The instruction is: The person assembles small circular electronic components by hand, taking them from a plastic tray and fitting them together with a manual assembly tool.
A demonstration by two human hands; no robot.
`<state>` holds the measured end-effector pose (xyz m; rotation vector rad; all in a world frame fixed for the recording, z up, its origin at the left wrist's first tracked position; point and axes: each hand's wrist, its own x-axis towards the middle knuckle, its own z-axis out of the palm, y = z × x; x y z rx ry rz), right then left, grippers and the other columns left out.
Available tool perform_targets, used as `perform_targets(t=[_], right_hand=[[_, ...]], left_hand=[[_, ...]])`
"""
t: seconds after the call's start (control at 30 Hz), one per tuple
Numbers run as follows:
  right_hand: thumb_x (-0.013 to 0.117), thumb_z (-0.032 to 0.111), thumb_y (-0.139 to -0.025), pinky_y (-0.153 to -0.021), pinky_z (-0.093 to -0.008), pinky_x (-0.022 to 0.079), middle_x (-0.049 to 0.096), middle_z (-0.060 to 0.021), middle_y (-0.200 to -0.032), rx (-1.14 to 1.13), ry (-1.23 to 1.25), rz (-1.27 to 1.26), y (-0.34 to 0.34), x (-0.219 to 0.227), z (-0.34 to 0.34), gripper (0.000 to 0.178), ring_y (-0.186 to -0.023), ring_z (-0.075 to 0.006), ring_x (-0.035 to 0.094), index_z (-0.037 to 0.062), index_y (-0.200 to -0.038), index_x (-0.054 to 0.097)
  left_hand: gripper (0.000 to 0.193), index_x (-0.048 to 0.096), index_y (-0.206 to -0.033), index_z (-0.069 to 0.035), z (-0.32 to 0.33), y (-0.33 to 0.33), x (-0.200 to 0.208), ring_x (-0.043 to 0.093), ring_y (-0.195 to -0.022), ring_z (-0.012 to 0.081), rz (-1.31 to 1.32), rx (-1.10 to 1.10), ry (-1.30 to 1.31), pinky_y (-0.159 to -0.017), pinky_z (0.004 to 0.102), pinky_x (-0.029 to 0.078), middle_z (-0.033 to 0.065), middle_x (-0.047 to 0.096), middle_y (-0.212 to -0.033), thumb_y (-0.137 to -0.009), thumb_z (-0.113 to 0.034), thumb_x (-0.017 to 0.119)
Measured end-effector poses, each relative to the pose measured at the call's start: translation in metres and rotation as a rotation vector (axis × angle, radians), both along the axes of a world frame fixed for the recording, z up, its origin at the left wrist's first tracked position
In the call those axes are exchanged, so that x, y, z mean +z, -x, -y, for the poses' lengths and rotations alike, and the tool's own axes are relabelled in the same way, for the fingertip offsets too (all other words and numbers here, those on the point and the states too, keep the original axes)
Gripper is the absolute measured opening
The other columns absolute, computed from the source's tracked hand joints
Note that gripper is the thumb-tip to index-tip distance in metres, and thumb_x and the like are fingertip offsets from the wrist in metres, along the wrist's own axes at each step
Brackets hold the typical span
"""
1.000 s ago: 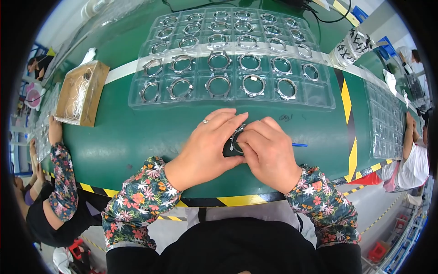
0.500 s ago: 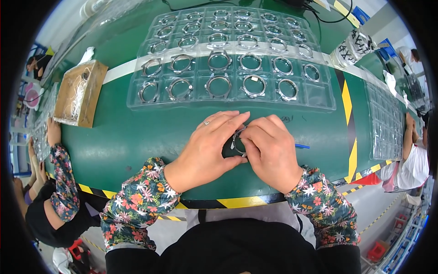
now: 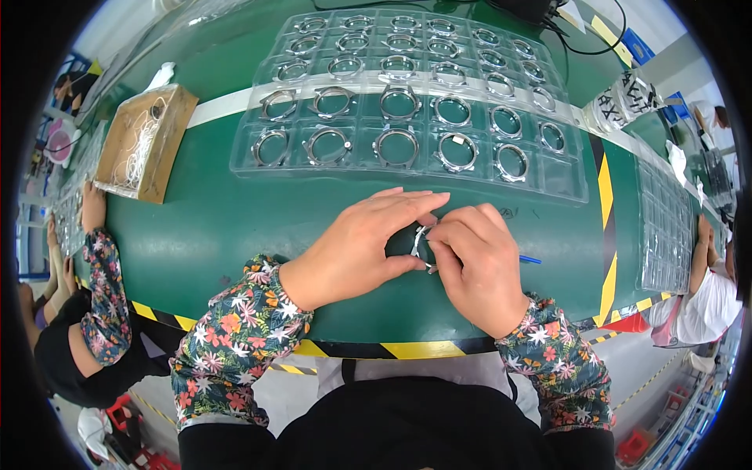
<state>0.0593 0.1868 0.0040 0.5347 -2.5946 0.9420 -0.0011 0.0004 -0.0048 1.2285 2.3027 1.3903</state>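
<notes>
A silver metal watch case (image 3: 420, 244), ring-shaped with lugs, is held on edge between my two hands over the green table. My left hand (image 3: 364, 239) grips its rim between the thumb below and the fingers above. From the right, my right hand (image 3: 479, 262) pinches the ring with thumb and forefinger, covering much of that side. Whether the pinch holds some smaller part too is hidden. Beyond the hands lies a clear plastic tray (image 3: 251, 157) with rows of similar watch cases (image 3: 396, 147) in its compartments.
A wooden box (image 3: 178, 125) with white cord inside stands at the left. A blue stick (image 3: 530, 259) lies by my right hand. To the right are a white tub with black marks (image 3: 619, 102) and another clear tray (image 3: 666, 219). Co-workers' arms (image 3: 106, 294) reach in at both sides.
My view has shifted slightly, so the table things sit a little differently. Both hands keep hold of the watch case, which has turned somewhat between the fingers.
</notes>
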Motion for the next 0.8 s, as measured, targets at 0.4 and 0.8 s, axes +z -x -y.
perform_targets(t=[0.4, 0.8], right_hand=[[0.068, -0.005, -0.072, -0.065, -0.0379, 0.046, 0.061, -0.0085, -0.084, 0.031, 0.012, 0.016, 0.0012, 0.0011, -0.0004, 0.013, -0.075, -0.0294, 0.055, 0.0025, -0.082, 0.063], [0.065, -0.003, -0.073, -0.062, -0.0381, 0.049, 0.061, -0.0056, -0.084, 0.087, 0.009, 0.040, 0.0029, 0.0017, -0.0039, 0.010, -0.076, -0.0274, 0.055, 0.0044, -0.079, 0.060]], left_hand=[[0.075, 0.051, -0.138, -0.009, -0.0013, -0.0018, -0.0001, 0.065, -0.106, 0.0300, 0.016, 0.025, -0.011, -0.110, 0.0463, 0.039, 0.0113, 0.069, -0.112, -0.069, -0.005, 0.081], [0.073, 0.052, -0.137, -0.009, -0.0016, -0.0020, -0.0006, 0.066, -0.104, 0.0294, 0.019, 0.033, -0.007, -0.110, 0.0476, 0.039, 0.0109, 0.069, -0.111, -0.069, -0.005, 0.080]])
